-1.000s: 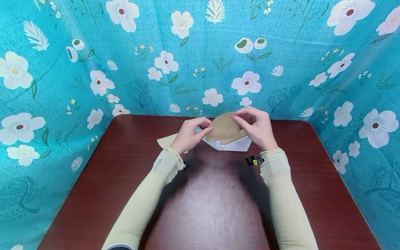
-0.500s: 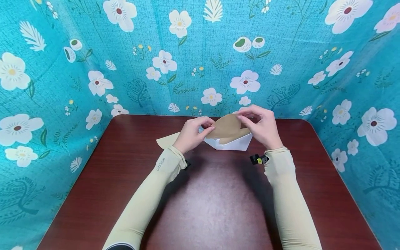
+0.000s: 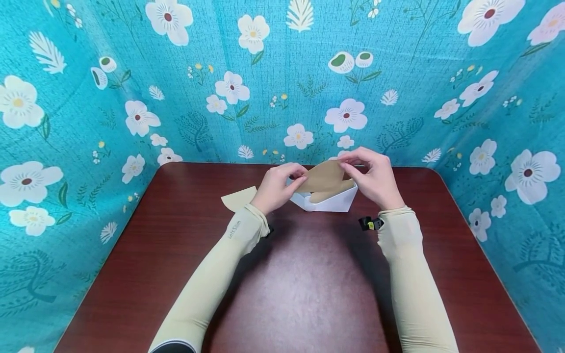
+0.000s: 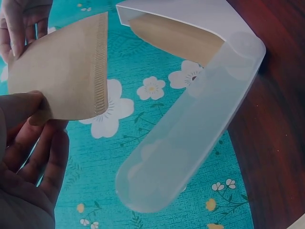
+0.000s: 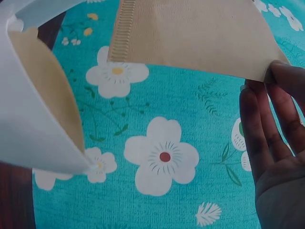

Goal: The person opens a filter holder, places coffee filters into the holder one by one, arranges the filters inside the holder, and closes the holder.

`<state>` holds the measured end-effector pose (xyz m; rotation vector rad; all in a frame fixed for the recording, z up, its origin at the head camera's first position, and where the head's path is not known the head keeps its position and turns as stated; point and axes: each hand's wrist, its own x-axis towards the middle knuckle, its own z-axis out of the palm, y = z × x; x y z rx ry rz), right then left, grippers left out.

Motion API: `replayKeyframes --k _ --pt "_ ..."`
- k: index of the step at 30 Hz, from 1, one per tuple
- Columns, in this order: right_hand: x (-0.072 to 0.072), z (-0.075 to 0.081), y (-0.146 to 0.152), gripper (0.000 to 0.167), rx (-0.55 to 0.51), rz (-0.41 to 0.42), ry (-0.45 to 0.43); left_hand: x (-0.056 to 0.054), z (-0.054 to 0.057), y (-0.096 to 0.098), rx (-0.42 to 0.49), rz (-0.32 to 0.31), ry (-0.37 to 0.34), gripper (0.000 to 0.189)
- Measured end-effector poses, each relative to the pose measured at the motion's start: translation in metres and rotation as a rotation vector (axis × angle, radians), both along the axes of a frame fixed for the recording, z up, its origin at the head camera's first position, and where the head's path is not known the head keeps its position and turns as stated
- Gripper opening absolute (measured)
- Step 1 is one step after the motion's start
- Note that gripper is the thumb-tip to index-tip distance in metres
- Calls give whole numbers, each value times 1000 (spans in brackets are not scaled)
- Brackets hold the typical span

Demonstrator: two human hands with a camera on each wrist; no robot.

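Brown paper (image 3: 324, 177), edges in pinching grip of left hand (image 3: 278, 188) and right hand (image 3: 374, 177), clear of holder (image 3: 334, 202)

Turquoise cloth (image 3: 282, 63) printed with white flowers (image 3: 346, 115) and green leaves (image 3: 372, 75) hangs behind and along both sides of a dark reddish-brown desk (image 3: 132, 255) with rounded far corners, where I see, from my remote post, pale glare (image 3: 287, 299) across the near middle.
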<state>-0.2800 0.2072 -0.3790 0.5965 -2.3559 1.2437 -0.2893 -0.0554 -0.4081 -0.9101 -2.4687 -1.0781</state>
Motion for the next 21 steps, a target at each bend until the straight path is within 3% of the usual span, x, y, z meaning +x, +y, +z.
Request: replayKeyframes --k 21 --pt "-11 -16 21 13 6 -49 -52 -21 -7 33 -248 32 76 8"
